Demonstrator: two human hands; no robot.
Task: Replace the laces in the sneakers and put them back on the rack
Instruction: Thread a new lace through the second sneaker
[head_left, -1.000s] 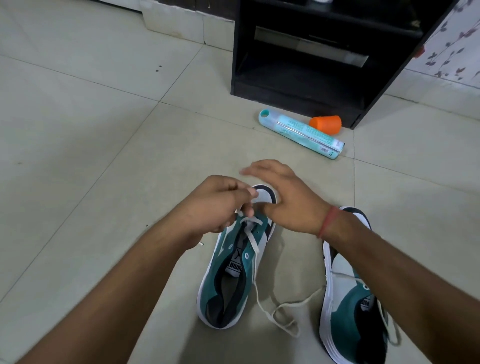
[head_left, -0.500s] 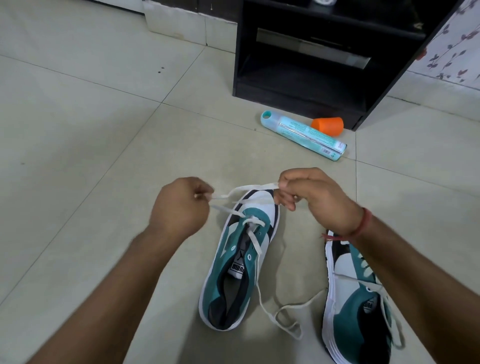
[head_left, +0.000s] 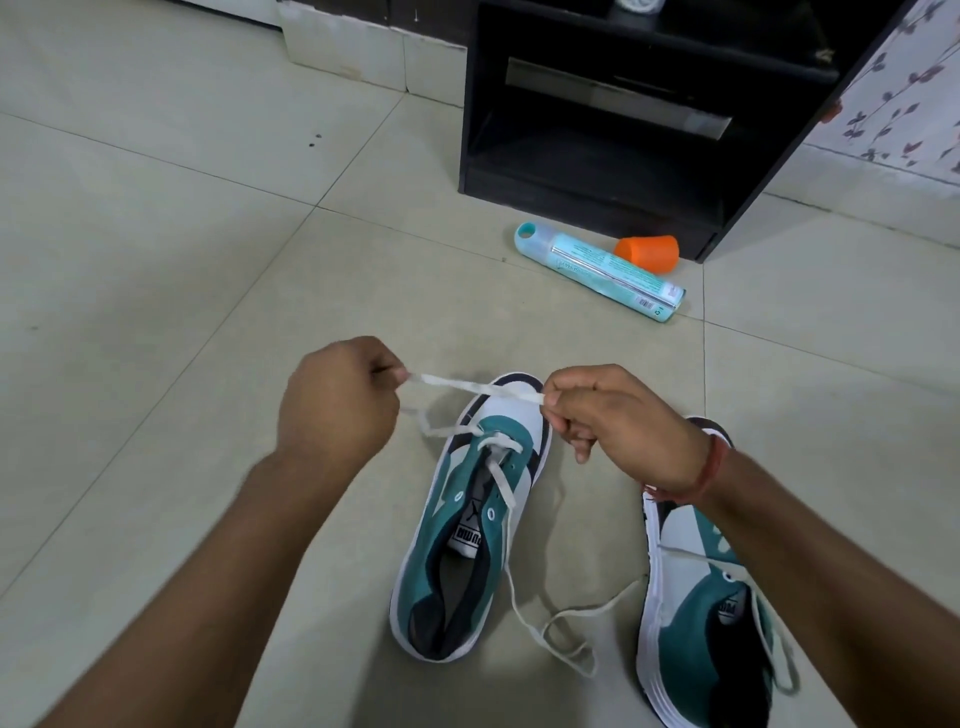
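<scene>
the left hand (head_left: 337, 402) and the right hand (head_left: 608, 421) are each pinching one end of a stretch of white lace (head_left: 475, 387), holding it taut and crosswise just above the toe of the nearer sneaker (head_left: 467, 525). that sneaker is lying on the floor with its long axis running from heel, close to the person, up to toe, so the held lace is sitting at right angles to it. from the left hand's pinch the lace is dropping back to the front eyelets; the upper eyelets are looking unthreaded (a loose tail is trailing off beside the heel). the left hand is nearer those eyelets. the second sneaker (head_left: 701, 597) is lying to the right of the first, and the rack (head_left: 498, 104) is standing well beyond its toe.
</scene>
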